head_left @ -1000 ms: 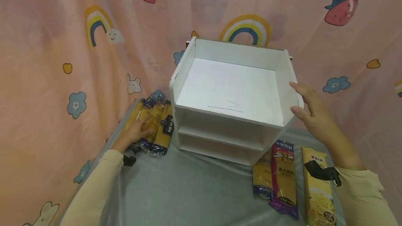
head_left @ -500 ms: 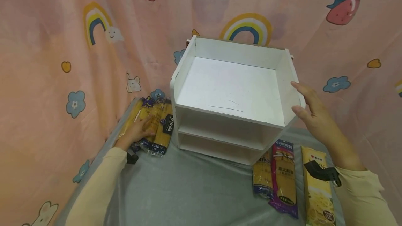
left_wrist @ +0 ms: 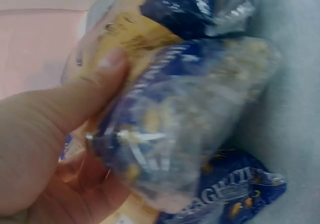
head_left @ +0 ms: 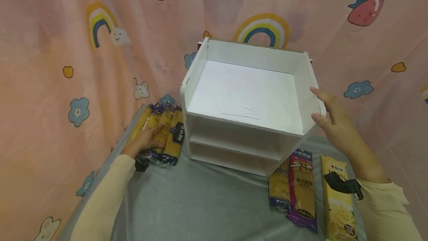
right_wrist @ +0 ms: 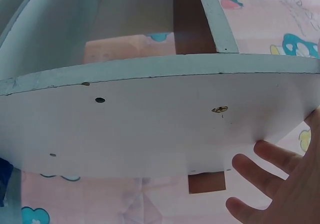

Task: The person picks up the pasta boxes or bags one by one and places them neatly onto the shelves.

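In the left wrist view, my left hand [left_wrist: 65, 139] grips a clear-and-blue bag of spaghetti [left_wrist: 165, 129], thumb on top and fingers curled beneath. The head view places this left hand [head_left: 145, 140] over a row of yellow spaghetti packs [head_left: 174, 137], beside a white shelf unit [head_left: 247, 96]. My right hand [head_left: 337, 122] rests at the unit's right side panel, its thumb and index fingertips at the upper edge. Seen from the right wrist, several fingers [right_wrist: 262, 174] are spread and fairly straight along the panel's outer face [right_wrist: 140, 124].
Right of the unit lie a blue-ended pasta pack [head_left: 280, 190], a purple-edged pack [head_left: 303, 192] and a yellow noodle pack [head_left: 339, 203]. A grey cloth [head_left: 200, 207] covers the table. Behind hangs a pink printed curtain [head_left: 174, 21]. The unit has two lower compartments facing me.
The left hand shifts only slightly among the spaghetti packs, and the packs spread a little. The right hand stays at the side panel. The camera view drifts slightly.
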The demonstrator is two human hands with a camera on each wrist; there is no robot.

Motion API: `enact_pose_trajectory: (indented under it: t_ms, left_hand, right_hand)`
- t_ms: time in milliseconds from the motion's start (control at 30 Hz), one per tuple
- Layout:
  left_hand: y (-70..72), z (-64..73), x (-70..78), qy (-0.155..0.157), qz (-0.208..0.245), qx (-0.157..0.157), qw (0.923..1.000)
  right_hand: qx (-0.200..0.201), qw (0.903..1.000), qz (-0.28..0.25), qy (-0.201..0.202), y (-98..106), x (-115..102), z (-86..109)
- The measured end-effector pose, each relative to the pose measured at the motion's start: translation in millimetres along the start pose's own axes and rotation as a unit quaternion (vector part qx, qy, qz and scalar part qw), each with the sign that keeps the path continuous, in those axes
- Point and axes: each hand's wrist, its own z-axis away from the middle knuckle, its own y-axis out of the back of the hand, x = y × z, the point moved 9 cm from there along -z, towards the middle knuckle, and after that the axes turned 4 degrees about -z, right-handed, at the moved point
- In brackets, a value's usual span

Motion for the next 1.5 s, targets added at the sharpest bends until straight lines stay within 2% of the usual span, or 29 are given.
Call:
enact_pose_trajectory:
  t_ms: [100,200,300,400,567,667,833,900,1000,1233,1333,1500]
  left_hand:
    - [3.6,3.0,1.1,0.001,0.029,-0.001,0.9996]
    - [5.8,5.5,3.4,-0.001,0.032,-0.005,0.9995]
    - [3.2,5.9,4.7,-0.001,0.021,-0.015,0.9997]
    - [-2.2,4.7,3.0,0.012,-0.001,-0.023,0.9997]
    - [-7.1,0.1,2.4,0.015,-0.049,-0.013,0.9986]
    - [-7.4,-0.1,1.8,0.012,-0.043,-0.016,0.9989]
    - [-6.4,2.2,-0.3,0.026,0.032,-0.061,0.9973]
    - [-6.5,2.9,-0.5,0.034,0.081,-0.083,0.9927]
    - [-5.2,4.4,-1.7,0.037,0.122,-0.101,0.9868]
    - [0.7,13.1,-6.3,0.052,0.137,-0.093,0.9848]
    - [1.8,14.7,-7.9,0.052,0.158,-0.089,0.9822]
    - [8.0,18.0,-7.1,0.039,0.155,-0.071,0.9845]
  right_hand:
    - [-0.002,1.0000,-0.006,-0.001,-1,1,0.0]
    - [-0.003,1.0000,-0.009,0.002,-1,1,0.0]
    - [-0.001,1.0000,-0.009,0.004,-2,2,0.0]
    - [0.000,1.0000,-0.009,-0.001,-2,4,-0.2]
    - [0.000,0.9998,-0.021,-0.006,-2,4,-0.2]
    - [0.001,0.9999,-0.014,-0.003,-2,2,-0.3]
    - [0.002,1.0000,-0.006,-0.003,-3,2,-1.3]
    - [0.002,0.9999,-0.009,-0.006,-3,2,-1.4]
    - [-0.001,0.9999,-0.014,-0.008,-3,3,-1.1]
    - [-0.012,0.9995,-0.007,-0.028,-2,4,0.1]
    - [-0.016,0.9992,0.001,-0.038,-1,3,0.1]
    - [-0.019,0.9989,0.003,-0.042,-2,2,-0.7]
